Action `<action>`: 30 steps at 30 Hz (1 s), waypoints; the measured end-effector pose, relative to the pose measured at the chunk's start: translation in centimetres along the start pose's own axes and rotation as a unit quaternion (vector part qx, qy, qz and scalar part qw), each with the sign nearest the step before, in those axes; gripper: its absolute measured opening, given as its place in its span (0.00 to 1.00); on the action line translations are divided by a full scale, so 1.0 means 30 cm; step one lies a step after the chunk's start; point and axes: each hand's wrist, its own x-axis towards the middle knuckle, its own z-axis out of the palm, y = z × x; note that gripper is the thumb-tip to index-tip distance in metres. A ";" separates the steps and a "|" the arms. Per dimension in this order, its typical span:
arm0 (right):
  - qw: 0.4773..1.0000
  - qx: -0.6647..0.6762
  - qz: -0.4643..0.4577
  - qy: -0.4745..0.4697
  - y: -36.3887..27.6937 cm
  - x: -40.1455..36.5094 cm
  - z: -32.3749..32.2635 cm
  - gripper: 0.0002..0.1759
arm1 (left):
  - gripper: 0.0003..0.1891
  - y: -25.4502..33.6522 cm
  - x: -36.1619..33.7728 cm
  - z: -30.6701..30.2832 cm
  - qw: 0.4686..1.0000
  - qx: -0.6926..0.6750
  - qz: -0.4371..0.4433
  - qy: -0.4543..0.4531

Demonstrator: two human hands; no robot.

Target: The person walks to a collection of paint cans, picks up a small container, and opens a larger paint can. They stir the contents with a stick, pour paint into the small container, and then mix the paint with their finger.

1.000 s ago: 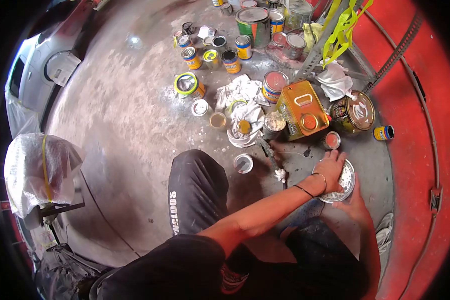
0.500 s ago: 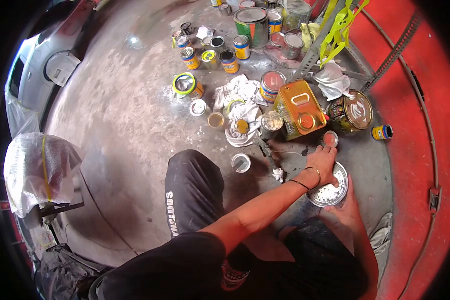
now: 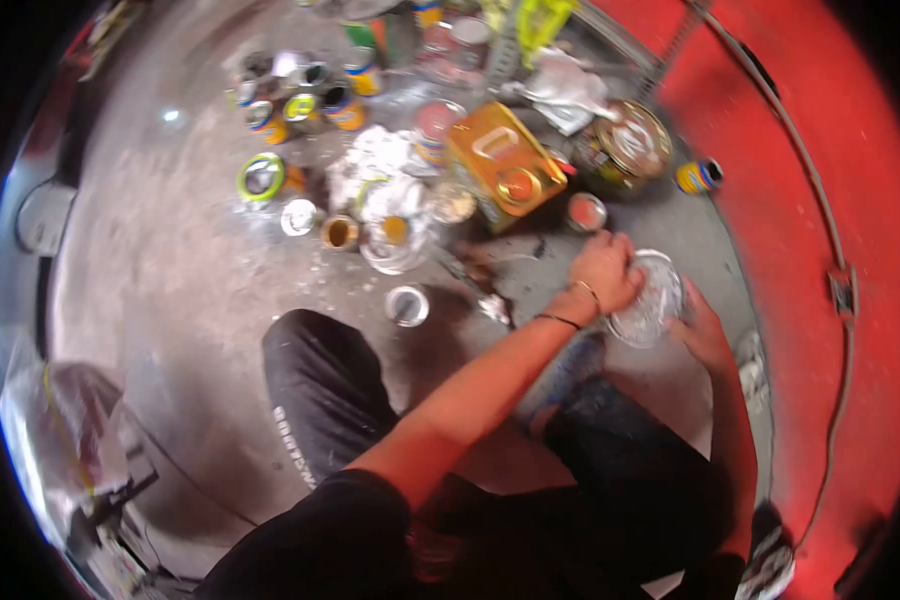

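Observation:
A round paint can (image 3: 652,301), seen from above with a silvery, speckled top, stands upright between my hands. My left hand (image 3: 606,270), with a dark band and a bracelet at the wrist, is closed at the can's upper left rim, fingers curled. On the other side, my right hand (image 3: 703,331) grips the can's right side, thumb close to the rim. Motion blur hides the exact contact of the fingers. A small can with a reddish top (image 3: 587,212) stands just beyond my left hand.
A rectangular gold metal can (image 3: 503,158) stands ahead, beside a large round tin (image 3: 630,145). Crumpled white cloth (image 3: 375,170) and several paint cans spread to the left. An open cup (image 3: 407,306) sits near my knee. A hose (image 3: 838,230) runs along the red surface.
The view has swung, so the floor items appear further left and higher. My left hand has drawn from the can's top toward its left rim; my right hand stays at its side.

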 end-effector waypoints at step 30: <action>0.897 -0.390 -0.205 0.028 -0.255 0.341 0.066 0.21 | 0.79 -0.011 -0.122 0.041 0.991 0.041 0.012 -0.124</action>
